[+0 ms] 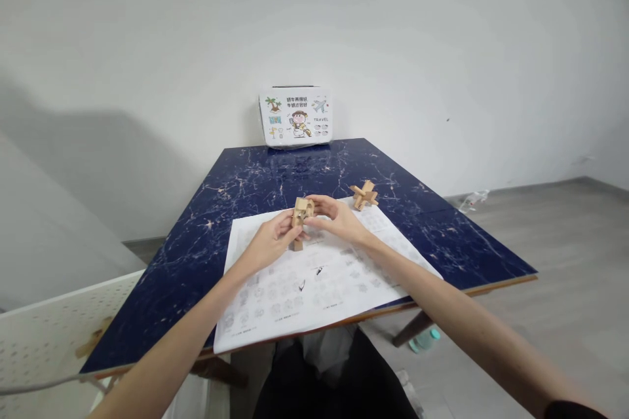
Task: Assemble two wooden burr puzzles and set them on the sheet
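Note:
Over the far part of a white printed sheet (344,294), my two hands hold a small light-wood puzzle (302,204) made of interlocking blocks. My left hand (269,240) grips its left side, thumb at the lower front. From the right, my right hand (340,220) has its fingers curled round the upper edge and its thumb against the front. A short wooden block (297,245) shows just below the puzzle; whether it is joined to it I cannot tell. Fingers hide part of the puzzle's sides. A second wooden puzzle (364,195), star-shaped with crossed bars, rests at the sheet's far right corner.
The sheet lies on a dark blue marbled table (196,255). A white box with cartoon prints (296,116) stands at the back against the wall. Two small dark marks or bits (319,270) show on the paper. A bottle with a teal cap (425,338) is on the floor.

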